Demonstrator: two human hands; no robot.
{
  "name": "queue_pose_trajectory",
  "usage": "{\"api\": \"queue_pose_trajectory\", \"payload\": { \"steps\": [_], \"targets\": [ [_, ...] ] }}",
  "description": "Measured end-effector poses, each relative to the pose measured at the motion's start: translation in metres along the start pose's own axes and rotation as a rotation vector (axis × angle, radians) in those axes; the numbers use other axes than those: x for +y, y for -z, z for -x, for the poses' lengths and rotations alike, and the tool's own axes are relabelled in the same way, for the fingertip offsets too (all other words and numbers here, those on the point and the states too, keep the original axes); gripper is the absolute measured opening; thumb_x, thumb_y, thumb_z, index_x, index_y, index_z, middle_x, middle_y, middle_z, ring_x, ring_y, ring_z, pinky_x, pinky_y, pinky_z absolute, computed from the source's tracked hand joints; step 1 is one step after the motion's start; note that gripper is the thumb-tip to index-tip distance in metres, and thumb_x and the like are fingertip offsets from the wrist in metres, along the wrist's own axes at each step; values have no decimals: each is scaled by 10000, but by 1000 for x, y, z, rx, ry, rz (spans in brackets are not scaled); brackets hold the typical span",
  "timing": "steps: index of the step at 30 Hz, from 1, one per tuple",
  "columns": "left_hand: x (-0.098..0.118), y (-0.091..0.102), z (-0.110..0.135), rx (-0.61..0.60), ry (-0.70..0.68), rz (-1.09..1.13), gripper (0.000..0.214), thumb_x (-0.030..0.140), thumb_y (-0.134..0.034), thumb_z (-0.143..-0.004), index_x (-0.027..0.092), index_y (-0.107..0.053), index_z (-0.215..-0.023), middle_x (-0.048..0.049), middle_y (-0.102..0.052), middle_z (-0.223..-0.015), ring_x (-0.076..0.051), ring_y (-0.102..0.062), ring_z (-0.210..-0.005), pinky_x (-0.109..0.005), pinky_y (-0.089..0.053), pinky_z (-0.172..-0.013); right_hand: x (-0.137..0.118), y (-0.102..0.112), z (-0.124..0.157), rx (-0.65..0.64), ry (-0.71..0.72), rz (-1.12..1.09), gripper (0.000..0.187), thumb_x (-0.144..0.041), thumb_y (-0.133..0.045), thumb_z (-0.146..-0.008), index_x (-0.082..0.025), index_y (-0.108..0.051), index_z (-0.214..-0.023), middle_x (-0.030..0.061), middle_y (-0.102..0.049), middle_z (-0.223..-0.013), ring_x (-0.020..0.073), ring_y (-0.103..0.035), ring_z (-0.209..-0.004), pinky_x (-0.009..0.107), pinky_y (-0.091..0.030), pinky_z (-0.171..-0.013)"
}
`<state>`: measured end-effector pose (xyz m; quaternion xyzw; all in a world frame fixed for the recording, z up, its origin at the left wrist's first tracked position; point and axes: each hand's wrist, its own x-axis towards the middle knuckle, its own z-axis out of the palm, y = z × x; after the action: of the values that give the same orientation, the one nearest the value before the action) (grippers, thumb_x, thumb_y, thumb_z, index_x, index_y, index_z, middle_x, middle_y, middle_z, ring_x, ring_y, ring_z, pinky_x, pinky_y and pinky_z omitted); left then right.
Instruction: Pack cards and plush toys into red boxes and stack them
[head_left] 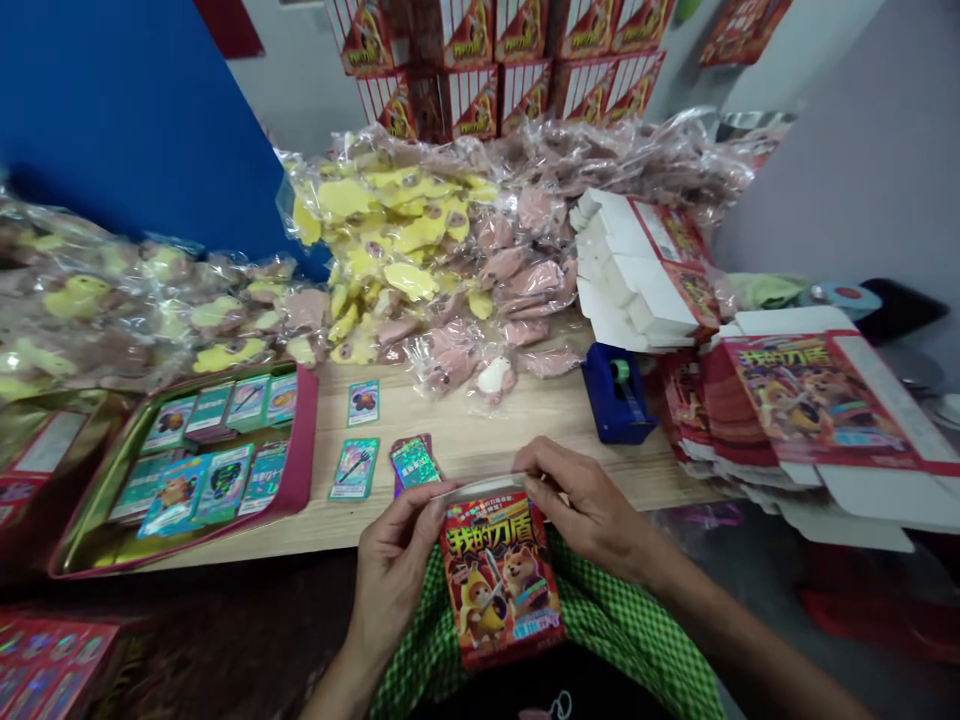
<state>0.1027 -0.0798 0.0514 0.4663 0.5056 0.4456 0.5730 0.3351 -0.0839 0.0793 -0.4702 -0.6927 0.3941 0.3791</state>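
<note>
A red printed cardboard box (501, 585) with cartoon animals and yellow lettering stands tilted in front of my lap at the table's front edge. My left hand (401, 540) pinches its top left corner, and my right hand (566, 490) grips the top right corner. Between them the box's pale top flap is partly visible; my fingers hide its ends. Just beyond the left hand lies a small stack of shiny cards (414, 462). Two more spots hold cards, a fork card (355, 468) and a card with a dark round figure (364, 402).
A pink-rimmed tin (300, 440) with sorted card stacks sits left. A blue tape dispenser (619, 395) stands right, beside flattened boxes (810, 400) and white-sided cartons (637, 270). Bagged yellow and pink plush toys (405, 230) heap along the back, before stacked red boxes (472, 100).
</note>
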Motion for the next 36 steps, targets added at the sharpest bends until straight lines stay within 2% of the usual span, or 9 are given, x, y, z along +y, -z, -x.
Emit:
{"api": "queue_pose_trajectory", "payload": {
  "steps": [5, 8, 12, 23, 28, 30, 32, 34, 36],
  "targets": [
    [5, 3, 0, -13, 8, -9, 367, 498, -814, -788, 158, -790, -924, -90, -781, -937, -207, -701, -841, -279, -566, -766, -16, 6, -2, -134, -33, 71, 242, -300, -397, -1075, -202, -535, -902, 21, -593, -871, 170, -531, -780, 306, -406, -714],
    [11, 0, 0, -5, 78, 33, 439, 472, -837, -776, 162, -762, -1078, -40, -753, -841, -153, -660, -725, -243, -540, -691, -26, 7, -4, -154, -120, 63, 158, -295, -415, -1059, -208, -506, -962, 12, -603, -884, 168, -534, -776, 299, -391, -698],
    [17, -1, 1, -69, 133, 32, 469, 455, -815, -812, 204, -750, -1203, -40, -775, -914, -169, -690, -801, -260, -549, -751, -36, 3, -7, -144, -184, 197, 80, -225, -409, -1016, -215, -453, -950, 14, -588, -847, 178, -527, -751, 305, -356, -670],
    [-11, 24, 18, -219, -84, -179, 171, 364, -759, -878, 271, -841, -996, -75, -801, -1077, -240, -739, -1012, -314, -560, -912, -15, -24, 21, -147, 3, 123, 150, -165, -402, -1035, -203, -523, -954, 67, -584, -954, 208, -536, -877, 343, -443, -772],
    [10, 19, 5, -297, -262, -281, 153, 270, -729, -909, 306, -825, -1023, -30, -783, -994, -169, -737, -912, -247, -578, -819, -20, -13, 21, -97, 31, -47, 192, -168, -463, -1021, -202, -640, -1085, 73, -666, -1039, 202, -622, -961, 335, -491, -823],
    [29, 13, -5, -277, -436, -345, 205, 214, -704, -925, 326, -811, -1060, -9, -763, -1009, -141, -720, -935, -215, -573, -813, -18, 5, 21, 16, -19, -77, 262, -179, -474, -1002, -210, -631, -1210, 60, -691, -1041, 191, -655, -935, 312, -509, -786],
    [46, 3, -16, -166, -625, -376, 285, 138, -697, -919, 337, -792, -1099, 8, -747, -1049, -118, -701, -969, -197, -564, -820, -8, 29, 22, 291, -160, 34, 300, -179, -485, -964, -195, -622, -1230, 51, -689, -965, 183, -659, -819, 297, -507, -708],
    [55, -9, -28, -46, -827, -408, 372, 67, -714, -888, 330, -770, -1145, 13, -734, -1091, -106, -685, -983, -200, -559, -837, 11, 54, 21, 610, -381, 205, 244, -159, -506, -907, -172, -655, -1099, 63, -670, -929, 185, -646, -741, 308, -505, -686],
    [55, -22, -41, -23, -1016, -480, 401, 27, -720, -871, 292, -755, -1170, -6, -721, -1138, -109, -682, -996, -218, -561, -865, 33, 74, 19, 778, -582, 273, 134, -152, -535, -854, -165, -658, -907, 94, -668, -937, 201, -658, -736, 326, -517, -695]
  ]
}}
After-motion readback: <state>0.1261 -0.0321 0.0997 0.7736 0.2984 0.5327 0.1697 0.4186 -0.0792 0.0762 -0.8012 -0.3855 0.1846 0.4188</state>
